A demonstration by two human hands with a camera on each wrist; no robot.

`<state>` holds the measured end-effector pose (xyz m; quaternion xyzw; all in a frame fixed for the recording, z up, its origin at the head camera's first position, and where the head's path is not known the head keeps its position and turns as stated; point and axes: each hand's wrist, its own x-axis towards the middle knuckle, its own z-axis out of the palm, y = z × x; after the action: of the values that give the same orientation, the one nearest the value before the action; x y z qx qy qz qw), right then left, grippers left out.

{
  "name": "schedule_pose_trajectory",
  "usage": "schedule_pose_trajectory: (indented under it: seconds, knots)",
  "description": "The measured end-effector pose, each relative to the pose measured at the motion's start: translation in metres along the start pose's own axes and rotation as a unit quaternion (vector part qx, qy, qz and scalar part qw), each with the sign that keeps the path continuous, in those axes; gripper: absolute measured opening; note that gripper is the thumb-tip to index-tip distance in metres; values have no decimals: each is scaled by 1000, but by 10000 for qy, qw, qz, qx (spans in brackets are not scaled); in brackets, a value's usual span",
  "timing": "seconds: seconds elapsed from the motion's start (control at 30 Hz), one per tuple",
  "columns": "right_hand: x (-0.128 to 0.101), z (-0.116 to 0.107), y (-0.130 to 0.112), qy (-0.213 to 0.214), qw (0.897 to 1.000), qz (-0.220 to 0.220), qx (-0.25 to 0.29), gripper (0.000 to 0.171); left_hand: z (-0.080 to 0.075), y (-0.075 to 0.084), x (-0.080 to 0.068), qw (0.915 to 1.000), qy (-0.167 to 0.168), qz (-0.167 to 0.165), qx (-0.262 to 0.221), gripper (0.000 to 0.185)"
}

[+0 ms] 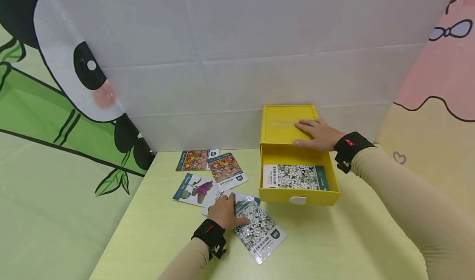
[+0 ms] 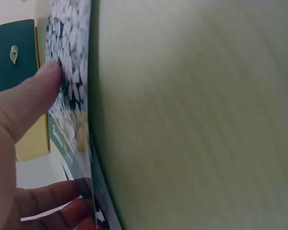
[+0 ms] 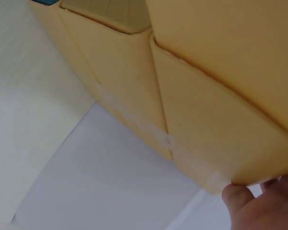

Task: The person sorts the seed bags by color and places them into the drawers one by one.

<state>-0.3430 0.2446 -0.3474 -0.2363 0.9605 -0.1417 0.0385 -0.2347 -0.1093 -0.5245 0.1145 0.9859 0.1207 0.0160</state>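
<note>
My left hand (image 1: pixel 224 212) pinches the white-flowered glossy seed packet (image 1: pixel 259 229) on the pale desk (image 1: pixel 334 247); my right hand (image 1: pixel 317 134), fingers flat, rests atop the yellow plastic drawer box (image 1: pixel 282 125).

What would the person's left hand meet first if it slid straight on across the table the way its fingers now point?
The left hand points right, along the white-flower seed packet it already pinches. Past that packet the table looks bare; the yellow drawer box probably lies just off that line, though depth is unclear.

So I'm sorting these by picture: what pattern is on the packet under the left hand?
Small white flowers on a dark ground, seen best in the head view: seed packet.
</note>
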Motion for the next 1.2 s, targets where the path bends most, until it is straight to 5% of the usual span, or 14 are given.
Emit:
schedule_pose_trajectory:
  seconds: [1.2]
  knots:
    - [-1, 0, -3, 37, 9999, 76, 91, 83, 2, -6, -1, 9986, 123, 152, -499, 88]
